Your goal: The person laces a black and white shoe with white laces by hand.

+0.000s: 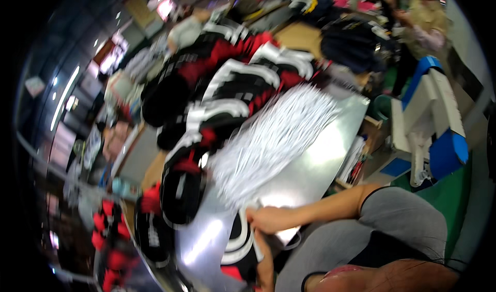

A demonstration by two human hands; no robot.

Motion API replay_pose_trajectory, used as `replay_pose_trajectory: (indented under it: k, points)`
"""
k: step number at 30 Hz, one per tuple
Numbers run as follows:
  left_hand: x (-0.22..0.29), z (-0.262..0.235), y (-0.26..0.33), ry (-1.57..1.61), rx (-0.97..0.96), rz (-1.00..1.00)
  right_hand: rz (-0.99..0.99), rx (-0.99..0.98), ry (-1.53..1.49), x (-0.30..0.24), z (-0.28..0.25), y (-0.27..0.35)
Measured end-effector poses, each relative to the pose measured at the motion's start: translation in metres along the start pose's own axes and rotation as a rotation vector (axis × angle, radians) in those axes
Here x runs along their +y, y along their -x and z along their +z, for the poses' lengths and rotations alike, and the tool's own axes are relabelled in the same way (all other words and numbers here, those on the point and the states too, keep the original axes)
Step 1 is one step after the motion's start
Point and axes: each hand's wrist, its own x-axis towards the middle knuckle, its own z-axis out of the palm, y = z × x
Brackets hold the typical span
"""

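Note:
A black, white and red fabric piece (240, 245) lies at the near edge of the shiny metal table (204, 240). My right hand (271, 219) reaches in from the right, its fingers closed on the piece's upper edge. Just below it, my left hand (264, 258) is against the right side of the same piece; its fingers are partly hidden and blurred. Beyond my hands spreads a thick heap of thin white strips (279, 132).
Stacks of black, white and red fabric pieces (227, 80) line the table's left side. A blue and white machine (429, 121) stands at the right. Red and black pieces (111, 230) hang at lower left. Another person (426, 23) stands at the far right.

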Motion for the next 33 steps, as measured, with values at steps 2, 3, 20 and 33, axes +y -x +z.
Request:
replay_pose_trajectory:
  k: [2,3,20,33]
  points:
    - [-0.010,-0.002,0.002,0.170,0.007,-0.151,0.002,-0.146,0.093,-0.018,-0.024,0.000]
    - [-0.016,-0.003,-0.001,0.254,0.003,-0.219,-0.039,-0.190,0.113,-0.027,-0.040,0.008]
    - [-0.033,-0.050,-0.027,-0.028,-0.259,-0.035,0.172,0.307,-0.340,0.041,-0.047,-0.020]
    - [-0.008,-0.034,-0.017,-0.544,0.022,0.162,0.331,-0.112,-0.456,0.009,-0.006,0.016]
